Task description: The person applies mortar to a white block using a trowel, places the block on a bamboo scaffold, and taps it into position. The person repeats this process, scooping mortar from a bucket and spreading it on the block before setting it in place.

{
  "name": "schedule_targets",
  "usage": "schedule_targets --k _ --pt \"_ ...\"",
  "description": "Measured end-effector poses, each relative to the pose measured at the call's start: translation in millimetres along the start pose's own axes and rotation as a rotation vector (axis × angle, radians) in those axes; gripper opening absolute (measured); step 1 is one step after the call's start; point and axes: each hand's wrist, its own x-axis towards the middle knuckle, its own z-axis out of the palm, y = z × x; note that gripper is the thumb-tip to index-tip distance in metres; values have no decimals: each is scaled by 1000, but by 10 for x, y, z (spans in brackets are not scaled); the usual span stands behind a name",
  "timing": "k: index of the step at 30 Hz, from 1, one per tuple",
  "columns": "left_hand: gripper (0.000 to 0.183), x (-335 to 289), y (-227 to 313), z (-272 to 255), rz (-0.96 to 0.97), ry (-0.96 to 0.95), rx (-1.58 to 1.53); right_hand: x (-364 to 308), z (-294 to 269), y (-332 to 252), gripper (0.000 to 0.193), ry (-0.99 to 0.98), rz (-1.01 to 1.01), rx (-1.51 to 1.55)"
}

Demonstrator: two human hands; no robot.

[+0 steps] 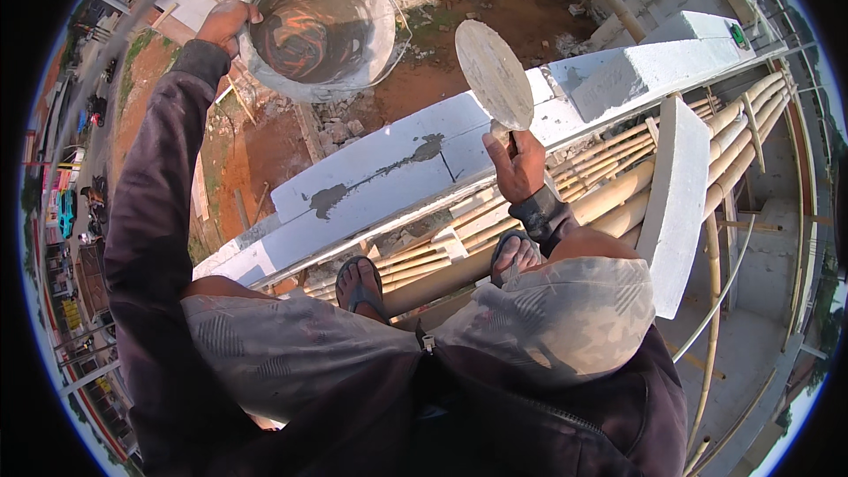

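My left hand [228, 25] grips the left rim of a grey, cement-crusted bucket [382, 26], tipped so its inside shows, with wet grey mortar [322, 22] at the bottom. The bucket has a thin wire handle. In my right hand [519, 168] is a trowel [495, 75] with a rounded, mortar-smeared blade pointing up and away; its handle is mostly covered by my fingers. Between my hands runs a wall of pale lightweight blocks [380, 159], with dark mortar patches [329, 200] on its top. Farther right, more white blocks [654, 71] stand one course higher.
My sandalled feet [360, 287] rest on bamboo poles [424, 287] beside the wall. A loose white block [678, 212] leans on thicker bamboo [733, 146] to my right. A small green object [738, 35] lies at the wall's far end. Reddish ground [530, 13] lies below, beyond the wall.
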Motion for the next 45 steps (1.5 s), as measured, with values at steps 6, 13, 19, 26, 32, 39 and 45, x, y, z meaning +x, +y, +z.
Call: schedule_targets --k 6,13,19,26,32,39,45 --pt "42 35 382 572 579 -190 290 222 159 -182 36 0 -79 127" --pt "44 -292 564 703 430 -139 -216 1 -216 230 34 2 63 -159" --pt "35 -165 395 576 163 216 186 30 -365 219 28 -280 -14 -374" --pt "28 13 7 220 239 191 494 386 -84 -195 27 -616 -53 -667" --pt "23 43 -189 70 240 185 621 462 206 -266 18 -658 -108 -873" --pt "34 -215 -64 98 136 204 440 933 330 132 21 -703 -27 -1245" --pt "41 -349 -59 -105 244 220 582 1447 -119 399 26 -593 72 -1391"
